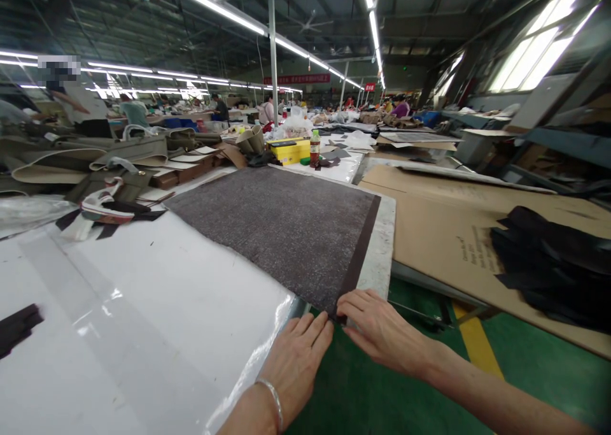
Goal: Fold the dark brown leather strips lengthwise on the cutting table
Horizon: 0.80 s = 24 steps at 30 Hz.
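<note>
The left hand point(301, 352), with a silvery bracelet point(273, 398) at its wrist, reaches the near corner of a dark speckled sheet point(281, 228). Its fingers lie close together, their tips at that corner; its thumb is hidden, so I cannot tell whether this grip is closed. The right hand point(375, 327) is at the same corner, just beside the left fingertips, its grip pinching the sheet's edge with bent fingers above and the thumb lower down.

The sheet lies flat beyond both hands, a plain dark strip point(363, 247) along its right edge. Left of the sheet spreads a glossy white bench point(138, 314) bearing a black scrap point(19, 330). Below and right of the sheet's near corner shows green floor point(520, 374) with a yellow stripe point(477, 342). Right of the sheet, black cloth point(548, 269) is heaped on cardboard point(424, 225).

Off the sheet's far left corner are olive-coloured pieces point(131, 151). Just past its far edge stand a yellow box point(291, 151) and a bottle point(315, 147) of dark liquid. Well beyond the sheet, a person in purple point(401, 107) sits or stands under long ceiling lights point(377, 34).
</note>
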{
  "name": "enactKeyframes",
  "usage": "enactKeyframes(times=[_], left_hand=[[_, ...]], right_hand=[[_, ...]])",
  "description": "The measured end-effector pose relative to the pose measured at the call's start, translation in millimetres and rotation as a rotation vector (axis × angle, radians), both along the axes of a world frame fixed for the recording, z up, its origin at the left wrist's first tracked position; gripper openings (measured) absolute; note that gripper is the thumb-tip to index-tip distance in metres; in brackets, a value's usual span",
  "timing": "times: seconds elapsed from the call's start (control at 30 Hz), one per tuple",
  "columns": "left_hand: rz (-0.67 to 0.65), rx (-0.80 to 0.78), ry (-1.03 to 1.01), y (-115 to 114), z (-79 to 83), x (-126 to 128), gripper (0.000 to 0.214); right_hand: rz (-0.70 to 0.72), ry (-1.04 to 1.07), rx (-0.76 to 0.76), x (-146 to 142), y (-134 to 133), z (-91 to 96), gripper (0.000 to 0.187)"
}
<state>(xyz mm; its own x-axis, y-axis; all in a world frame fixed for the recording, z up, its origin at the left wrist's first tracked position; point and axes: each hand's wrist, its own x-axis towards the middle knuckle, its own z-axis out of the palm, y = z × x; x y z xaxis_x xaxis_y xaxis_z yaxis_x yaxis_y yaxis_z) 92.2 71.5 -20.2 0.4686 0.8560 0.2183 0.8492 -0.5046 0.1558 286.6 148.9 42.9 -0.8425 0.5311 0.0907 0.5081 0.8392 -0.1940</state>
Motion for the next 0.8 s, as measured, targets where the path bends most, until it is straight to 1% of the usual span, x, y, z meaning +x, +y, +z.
enactKeyframes(times=[0.13,0.2,0.27,0.33,0.5,0.7,0.8], left_hand=[[-0.003,-0.007,-0.001,-0.4,0.5,0.1,0.070],[-0.003,-0.011,0.000,-0.1,1.1,0.0,0.069],[-0.005,-0.017,-0.001,0.1,2.0,-0.3,0.069],[-0.006,-0.025,-0.005,0.2,2.7,-0.7,0.069],[-0.011,-0.038,-0.007,0.0,1.5,-0.3,0.074],[0.009,-0.049,-0.006,2.2,0.8,2.1,0.081],[0.018,-0.058,-0.003,2.3,0.5,2.4,0.080]], right_hand=[[0.048,-0.031,0.067,-2.0,5.9,-6.3,0.012],[0.058,-0.028,0.072,-2.2,7.5,-7.4,0.015],[0.037,-0.006,0.049,-2.4,8.2,-8.0,0.016],[-0.012,0.040,-0.009,-2.3,9.4,-8.7,0.015],[-0.162,0.244,-0.248,-0.8,16.5,-13.5,0.013],[-0.309,0.383,-0.347,0.3,29.1,-25.7,0.012],[-0.399,0.509,-0.403,5.7,47.7,-28.1,0.015]])
